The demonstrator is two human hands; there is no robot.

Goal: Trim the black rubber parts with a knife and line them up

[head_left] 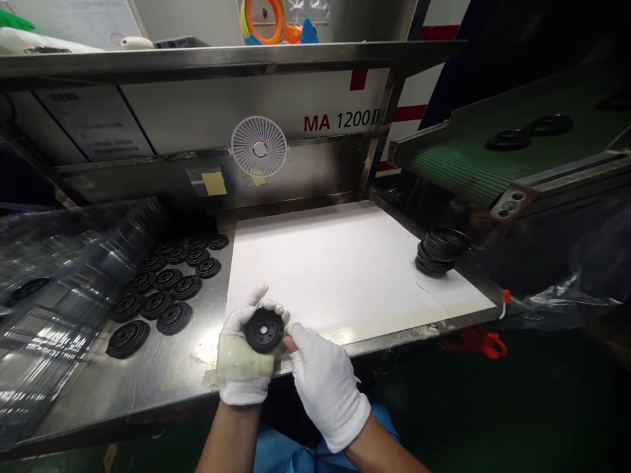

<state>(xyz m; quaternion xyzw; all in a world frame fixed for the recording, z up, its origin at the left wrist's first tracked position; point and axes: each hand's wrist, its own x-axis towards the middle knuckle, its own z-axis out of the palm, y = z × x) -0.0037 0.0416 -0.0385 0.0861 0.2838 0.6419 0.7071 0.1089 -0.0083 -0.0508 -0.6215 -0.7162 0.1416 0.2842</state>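
Note:
A round black ribbed part with a pale centre hole, like a small wheel [256, 332], rests in my gloved left hand [245, 358], whose fingers curl round its far side. My right hand [323, 378], in a white glove, is pinched at the right edge of that wheel; whatever is between its thumb and finger is too small to make out. Several similar black wheels [168, 279] lie in rows on the metal table to the left. On the right of the white sheet [315, 263] stands a leaning stack of black wheels [436, 253].
A green conveyor belt [453, 167] carrying black wheels slopes in from the right. Clear plastic trays [83, 315] line the left side. Behind the sheet are a small white fan [259, 148] and a metal shelf [221, 60]. Red-handled scissors [478, 343] hang at the front edge.

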